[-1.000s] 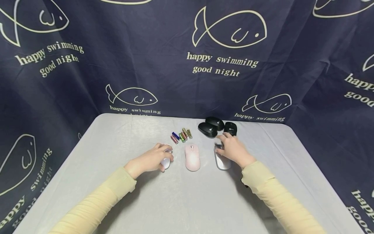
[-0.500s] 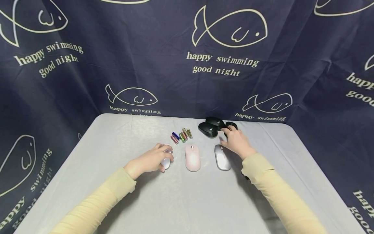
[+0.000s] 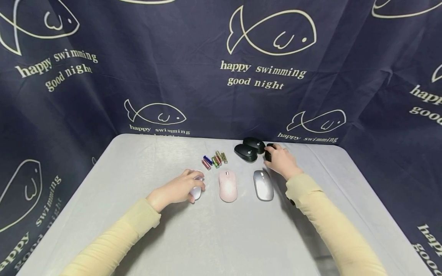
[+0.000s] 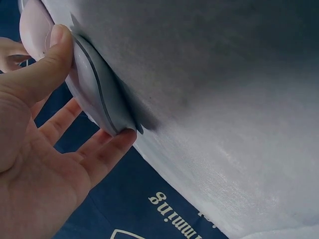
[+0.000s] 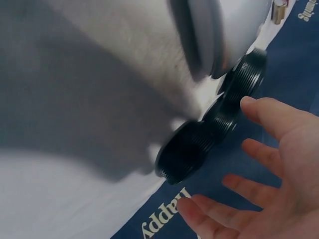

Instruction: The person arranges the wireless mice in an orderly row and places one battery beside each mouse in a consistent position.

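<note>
My left hand [image 3: 179,188] grips a white computer mouse [image 3: 197,193] on the table. In the left wrist view, thumb and fingertips sit on opposite sides of that mouse [image 4: 102,94]. My right hand [image 3: 282,163] is over a black mouse [image 3: 268,155] at the back right, hiding much of it. In the right wrist view its fingers [image 5: 259,194] are spread and apart from this black mouse [image 5: 184,154]. Between the hands lie a pink mouse [image 3: 228,188] and a silver mouse [image 3: 264,186].
Two more black mice [image 3: 246,153] rest against each other just left of the right hand. Several small coloured batteries [image 3: 216,159] lie in a cluster behind the pink mouse. A dark blue printed curtain [image 3: 207,96] stands behind the pale table [image 3: 221,241].
My right hand has moved from over the silver mouse back and slightly right to the black mouse, uncovering the silver one. The left hand has stayed on the white mouse.
</note>
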The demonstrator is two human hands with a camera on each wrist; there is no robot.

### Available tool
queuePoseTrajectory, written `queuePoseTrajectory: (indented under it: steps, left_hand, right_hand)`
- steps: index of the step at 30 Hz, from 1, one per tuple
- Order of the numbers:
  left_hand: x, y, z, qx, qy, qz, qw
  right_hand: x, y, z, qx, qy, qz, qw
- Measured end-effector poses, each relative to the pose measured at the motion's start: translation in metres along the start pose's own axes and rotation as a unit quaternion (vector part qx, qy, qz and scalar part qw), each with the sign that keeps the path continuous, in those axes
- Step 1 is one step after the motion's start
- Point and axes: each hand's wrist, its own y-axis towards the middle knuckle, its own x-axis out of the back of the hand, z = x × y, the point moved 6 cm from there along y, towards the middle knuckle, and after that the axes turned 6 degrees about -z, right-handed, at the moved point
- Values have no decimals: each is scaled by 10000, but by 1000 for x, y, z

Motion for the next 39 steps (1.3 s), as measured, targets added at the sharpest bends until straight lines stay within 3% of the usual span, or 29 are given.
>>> queuePoseTrajectory:
  steps: [8,25,39]
  left_hand:
    - [1,1,-1,8,-27,11,10000]
    - [2,-4,-1,25,-122,-116,9999]
    - [2,-1,-2,-74,-99,-133,9998]
  right_hand:
    - [-1,9,-9,7,-73,-155,9999]
    - [-21,30,-18,-96,70,154,9998]
    - [-24,36,-19,-226,169,360,9990]
